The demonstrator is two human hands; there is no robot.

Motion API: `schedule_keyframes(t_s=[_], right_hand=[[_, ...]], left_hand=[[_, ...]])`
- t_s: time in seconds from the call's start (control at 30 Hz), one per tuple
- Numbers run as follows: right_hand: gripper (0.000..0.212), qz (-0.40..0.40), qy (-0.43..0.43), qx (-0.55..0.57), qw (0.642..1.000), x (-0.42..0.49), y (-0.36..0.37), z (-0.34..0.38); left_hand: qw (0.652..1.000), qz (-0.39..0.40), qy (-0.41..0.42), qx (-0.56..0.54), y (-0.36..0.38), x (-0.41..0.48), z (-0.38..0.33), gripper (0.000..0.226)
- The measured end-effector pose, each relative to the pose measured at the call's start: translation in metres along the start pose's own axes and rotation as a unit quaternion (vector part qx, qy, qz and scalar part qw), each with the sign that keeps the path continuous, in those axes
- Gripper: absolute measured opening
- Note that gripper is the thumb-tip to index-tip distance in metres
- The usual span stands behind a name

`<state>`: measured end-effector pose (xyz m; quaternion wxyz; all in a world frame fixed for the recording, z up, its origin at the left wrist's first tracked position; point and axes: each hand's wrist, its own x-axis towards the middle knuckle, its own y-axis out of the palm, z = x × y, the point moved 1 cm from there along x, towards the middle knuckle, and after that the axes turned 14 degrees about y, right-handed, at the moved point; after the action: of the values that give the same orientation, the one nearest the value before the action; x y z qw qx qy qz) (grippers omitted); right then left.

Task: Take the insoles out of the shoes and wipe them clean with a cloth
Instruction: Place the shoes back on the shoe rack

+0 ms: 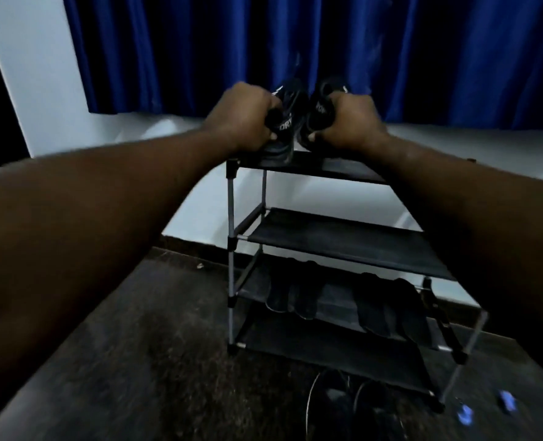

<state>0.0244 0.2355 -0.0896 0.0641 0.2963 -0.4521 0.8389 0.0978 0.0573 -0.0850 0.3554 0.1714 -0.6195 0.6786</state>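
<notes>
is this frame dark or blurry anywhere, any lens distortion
Head view: dim, bluish light; the left hand, right hand and the shoes they grip are motion-blurred; wide-angle distortion skews the rack; the floor pair sinks into shadow.

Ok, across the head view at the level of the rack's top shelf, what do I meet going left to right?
left hand → left shoe, gripped by that hand → right shoe → right hand, gripping that one. All four are at the rack's top shelf.
</notes>
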Motion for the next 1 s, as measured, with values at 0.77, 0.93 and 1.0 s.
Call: schedule_keyframes(t_s=[0.77,0.93,1.0], right_hand=[[0.032,0.23,0.076,-0.084,0.967,0.171,-0.123,0.132],[0.036,0.281,0.089,-0.096,0.951,0.169,-0.21,0.16],[0.034,0.284,0.089,-0.102,0.949,0.168,-0.234,0.167]], left_hand=[[0.969,0.19,-0.019,-0.157,-0.158,0.184,0.091,0.013],[0.954,0.241,-0.026,-0.175,-0.235,0.214,0.068,0.017],[0.951,0.251,-0.03,-0.181,-0.253,0.218,0.06,0.017]])
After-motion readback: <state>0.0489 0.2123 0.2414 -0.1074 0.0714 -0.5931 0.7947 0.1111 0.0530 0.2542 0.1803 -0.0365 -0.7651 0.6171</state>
